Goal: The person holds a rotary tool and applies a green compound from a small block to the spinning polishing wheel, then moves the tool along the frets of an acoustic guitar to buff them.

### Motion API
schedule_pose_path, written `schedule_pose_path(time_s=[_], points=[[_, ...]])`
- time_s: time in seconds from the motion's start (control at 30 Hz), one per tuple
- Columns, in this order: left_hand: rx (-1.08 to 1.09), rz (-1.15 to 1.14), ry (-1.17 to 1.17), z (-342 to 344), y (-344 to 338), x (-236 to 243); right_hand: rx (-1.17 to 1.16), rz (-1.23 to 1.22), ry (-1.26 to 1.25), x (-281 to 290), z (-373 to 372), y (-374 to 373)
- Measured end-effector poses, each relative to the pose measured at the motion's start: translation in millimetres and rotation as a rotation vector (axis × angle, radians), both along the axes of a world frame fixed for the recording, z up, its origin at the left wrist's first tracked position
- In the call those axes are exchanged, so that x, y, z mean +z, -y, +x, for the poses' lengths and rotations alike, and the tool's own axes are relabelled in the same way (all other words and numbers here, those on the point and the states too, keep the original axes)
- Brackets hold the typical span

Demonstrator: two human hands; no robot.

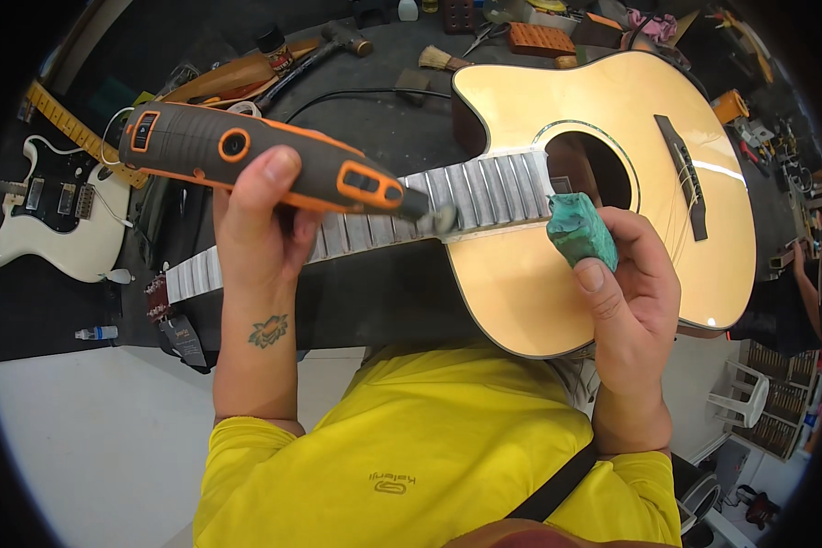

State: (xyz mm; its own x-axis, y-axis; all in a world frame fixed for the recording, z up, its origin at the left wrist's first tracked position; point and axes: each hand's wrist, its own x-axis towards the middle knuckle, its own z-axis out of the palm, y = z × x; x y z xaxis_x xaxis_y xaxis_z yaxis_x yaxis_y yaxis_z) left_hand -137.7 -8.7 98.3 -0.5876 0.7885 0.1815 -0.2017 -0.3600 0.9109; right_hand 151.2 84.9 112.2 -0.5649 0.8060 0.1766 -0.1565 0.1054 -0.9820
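My left hand [263,210] is wrapped round a black and orange rotary tool [274,155], held over the guitar's neck with its nose toward the right. A small round buffing wheel [445,219] at its tip looks blurred, just above the frets near the body; whether it touches them I cannot tell. Between thumb and fingers, my right hand [635,292] grips a green block of polishing compound [583,230] near the soundhole. Beneath both lies an acoustic guitar [511,306] with a pale glossy top. Silvery covering lies between the frets on its fretboard [374,233].
A white electric guitar [50,219] lies at the left of the dark bench. Along the back are a hammer [345,38], a brush [440,58], scissors [486,36] and an orange perforated block [541,39]. A black cable [365,90] crosses the bench. A small bottle [97,332] lies near the front-left edge.
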Motion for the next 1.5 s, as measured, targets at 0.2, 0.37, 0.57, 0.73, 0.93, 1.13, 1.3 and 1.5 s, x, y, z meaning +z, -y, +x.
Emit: schedule_pose_path(time_s=[0.2,0.37,0.57,0.73,0.93,1.13,1.3,1.5], points=[[-0.021,-0.014,-0.056,-10,4,-7,0.005,0.008,-0.005,0,1,0],[0.020,-0.050,-0.064,-3,4,-2,0.007,0.016,0.010,1,2,1],[0.312,-0.017,0.066,-2,-16,8,0.006,0.010,-0.017,0,3,0],[0.173,0.079,0.149,-11,5,13,0.023,0.002,-0.026,-1,0,0],[0.183,0.017,0.121,-9,8,3,0.029,0.021,0.007,1,1,2],[0.189,0.012,0.095,-10,5,4,0.020,0.018,-0.009,2,-1,2],[0.195,0.020,0.090,-11,7,2,0.021,0.032,0.021,1,0,2],[0.251,-0.004,0.103,-11,4,1,0.020,0.026,0.039,2,0,2]])
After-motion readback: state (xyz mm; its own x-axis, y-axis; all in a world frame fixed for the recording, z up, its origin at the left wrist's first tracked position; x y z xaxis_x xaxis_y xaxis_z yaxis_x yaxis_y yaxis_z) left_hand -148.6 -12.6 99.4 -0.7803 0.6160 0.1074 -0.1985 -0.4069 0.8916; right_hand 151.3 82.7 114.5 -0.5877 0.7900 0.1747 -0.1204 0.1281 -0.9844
